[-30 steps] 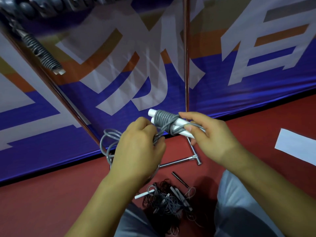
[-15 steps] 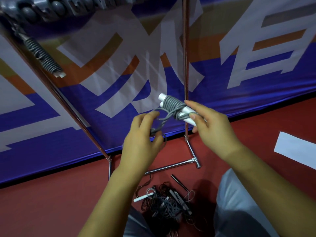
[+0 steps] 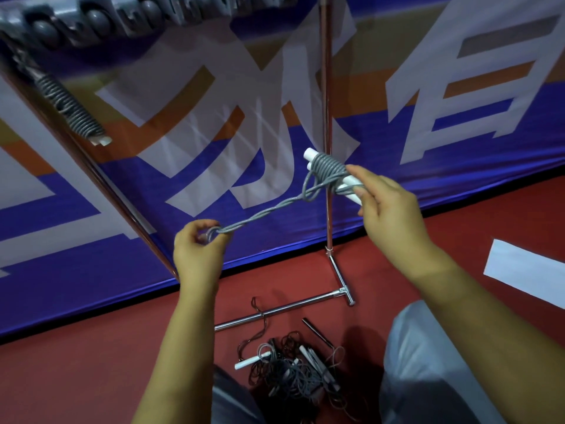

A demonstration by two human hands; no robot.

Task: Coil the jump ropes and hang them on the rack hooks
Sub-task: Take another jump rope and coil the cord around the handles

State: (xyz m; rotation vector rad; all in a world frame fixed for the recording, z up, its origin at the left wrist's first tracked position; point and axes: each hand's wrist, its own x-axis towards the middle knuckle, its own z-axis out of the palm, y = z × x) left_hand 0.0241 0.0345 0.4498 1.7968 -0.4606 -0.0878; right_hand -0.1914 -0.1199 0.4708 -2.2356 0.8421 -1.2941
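Your hands have drawn apart: your left hand (image 3: 200,249) now pinches the rope's looped end, pulled taut to the left, while your right hand (image 3: 386,206) grips the white handles of the grey jump rope (image 3: 328,171), cinching the wrap. Hanging it on the rack (image 3: 327,87) looks next.

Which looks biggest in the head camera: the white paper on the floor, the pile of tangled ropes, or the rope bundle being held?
1. Pile of tangled ropes and white paper: look alike, and the paper is cut off at the edge.
2. Rope bundle: smallest, though it sits nearer the camera.
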